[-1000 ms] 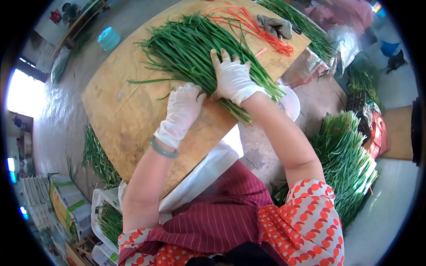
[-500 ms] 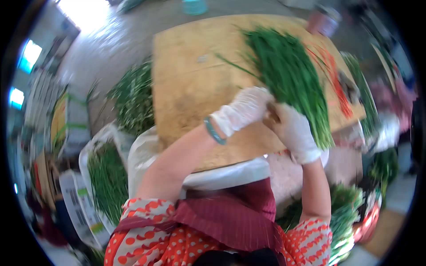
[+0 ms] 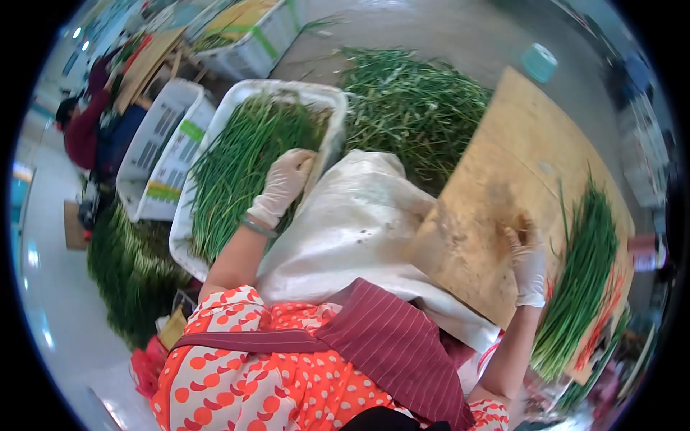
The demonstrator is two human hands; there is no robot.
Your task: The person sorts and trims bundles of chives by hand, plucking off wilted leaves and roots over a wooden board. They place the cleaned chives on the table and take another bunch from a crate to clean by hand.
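The left hand [image 3: 287, 176] wears a white glove and is over the right rim of a white crate [image 3: 248, 87] of green chives [image 3: 237, 158]. Its fingers curl; I can't tell if they hold anything.

The right hand [image 3: 528, 251], gloved too, bends its fingers loosely over the wooden table [image 3: 496, 158]. I can't tell if it holds anything. A chive bunch [image 3: 586, 266] lies near the table's right edge, just beside that hand.
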